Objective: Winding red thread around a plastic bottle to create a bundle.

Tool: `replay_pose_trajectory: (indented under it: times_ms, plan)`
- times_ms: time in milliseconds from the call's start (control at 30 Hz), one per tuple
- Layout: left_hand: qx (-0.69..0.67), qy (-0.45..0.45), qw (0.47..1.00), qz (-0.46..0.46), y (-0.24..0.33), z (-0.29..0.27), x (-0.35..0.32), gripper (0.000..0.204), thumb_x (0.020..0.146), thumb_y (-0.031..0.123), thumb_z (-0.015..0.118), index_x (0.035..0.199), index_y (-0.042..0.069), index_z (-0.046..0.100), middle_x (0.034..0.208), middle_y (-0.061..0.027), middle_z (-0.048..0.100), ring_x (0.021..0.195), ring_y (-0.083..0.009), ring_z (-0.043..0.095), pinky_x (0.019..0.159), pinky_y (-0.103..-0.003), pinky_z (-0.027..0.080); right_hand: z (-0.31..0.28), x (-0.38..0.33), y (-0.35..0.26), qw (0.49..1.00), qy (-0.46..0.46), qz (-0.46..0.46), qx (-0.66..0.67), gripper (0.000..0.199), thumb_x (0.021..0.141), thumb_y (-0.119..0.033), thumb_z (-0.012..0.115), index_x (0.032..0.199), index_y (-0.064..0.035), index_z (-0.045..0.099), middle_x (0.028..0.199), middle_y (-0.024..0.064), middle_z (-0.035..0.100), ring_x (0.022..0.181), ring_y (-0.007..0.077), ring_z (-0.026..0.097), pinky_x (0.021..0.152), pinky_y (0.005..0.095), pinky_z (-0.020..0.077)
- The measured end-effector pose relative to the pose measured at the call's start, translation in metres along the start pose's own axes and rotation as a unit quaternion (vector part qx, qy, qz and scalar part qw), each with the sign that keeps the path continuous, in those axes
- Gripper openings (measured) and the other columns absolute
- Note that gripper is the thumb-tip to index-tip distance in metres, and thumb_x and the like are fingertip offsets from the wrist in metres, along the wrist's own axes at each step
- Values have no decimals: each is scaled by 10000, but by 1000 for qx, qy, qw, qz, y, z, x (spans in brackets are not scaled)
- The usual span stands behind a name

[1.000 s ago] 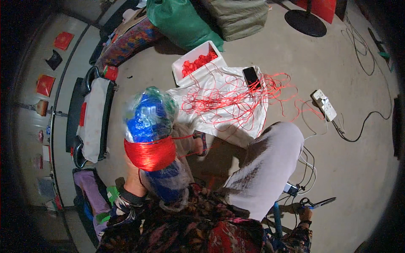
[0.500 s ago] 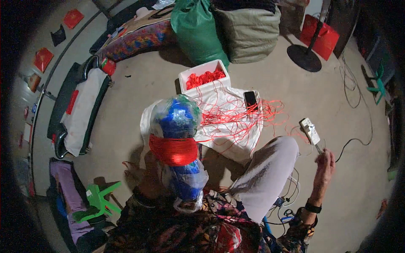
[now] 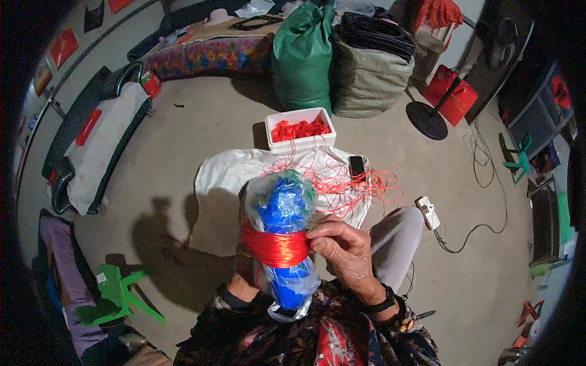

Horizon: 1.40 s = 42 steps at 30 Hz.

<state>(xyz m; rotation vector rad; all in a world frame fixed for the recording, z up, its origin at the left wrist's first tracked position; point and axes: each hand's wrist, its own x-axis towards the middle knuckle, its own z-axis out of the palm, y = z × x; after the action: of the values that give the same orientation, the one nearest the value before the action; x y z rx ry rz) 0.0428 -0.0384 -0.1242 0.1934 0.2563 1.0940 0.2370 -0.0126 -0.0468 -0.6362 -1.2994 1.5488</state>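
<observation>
I hold up a clear plastic bundle (image 3: 284, 210) filled with blue material, with red thread (image 3: 276, 247) wound around its middle. My right hand (image 3: 342, 247) pinches the red winding at its right side. My left hand (image 3: 244, 268) is mostly hidden behind the bundle and grips it from below. Loose red thread (image 3: 348, 180) runs from the bundle over a white cloth (image 3: 226, 183) on the floor to a white box (image 3: 299, 131) full of red thread.
A black phone (image 3: 357, 166) lies on the cloth. A power strip (image 3: 428, 211) with cables lies to the right. A green sack (image 3: 303, 55) and grey sack (image 3: 372, 67) stand behind. A green stool (image 3: 119, 296) lies at lower left, a fan base (image 3: 427, 120) at right.
My right hand came in from the far right, near the power strip, and now grips the red winding. The view has tilted so the bundle sits lower and more central.
</observation>
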Motion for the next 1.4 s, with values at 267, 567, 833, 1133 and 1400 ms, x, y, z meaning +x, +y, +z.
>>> replay_pose_trajectory:
  times_ms: [267,567,833,1133,1400]
  plan:
    - [-56,-18,998,-12,-15,-11,-12,639,883,521,549,1256,3,510,1153,-202,606,1043,-370,608,849,-494,542,-1,19,-36,984,-99,-43,-145,81,866,-56,672,928,-4,681,891,77,661,814,148,621,737,277,501]
    - [79,-47,987,134,-22,34,-11,403,947,389,520,1207,84,564,1260,-128,564,1257,-326,486,1046,-563,398,-16,-4,-34,1000,-15,13,-13,88,926,-90,625,935,-4,640,856,2,642,774,69,586,687,231,476]
    - [-37,-55,994,91,-3,41,-7,253,948,299,510,1051,77,576,1358,-165,520,1334,-328,408,1131,-542,299,12,-30,-25,989,-72,-27,-125,177,913,-78,628,1077,-14,642,807,34,657,701,91,605,626,244,475]
    - [-82,84,993,-15,3,33,-5,425,876,180,599,1264,51,485,1335,-153,534,1262,-317,491,1101,-492,374,20,-23,-17,960,-7,-43,-275,291,861,-108,688,1125,-34,589,728,129,645,617,254,645,556,334,489]
    - [-62,64,996,-20,-4,26,6,449,870,185,609,1276,44,479,1331,-156,536,1249,-317,501,1087,-493,386,11,-19,-7,973,14,-8,-229,133,868,-85,673,957,-12,608,697,67,620,601,107,572,519,269,425]
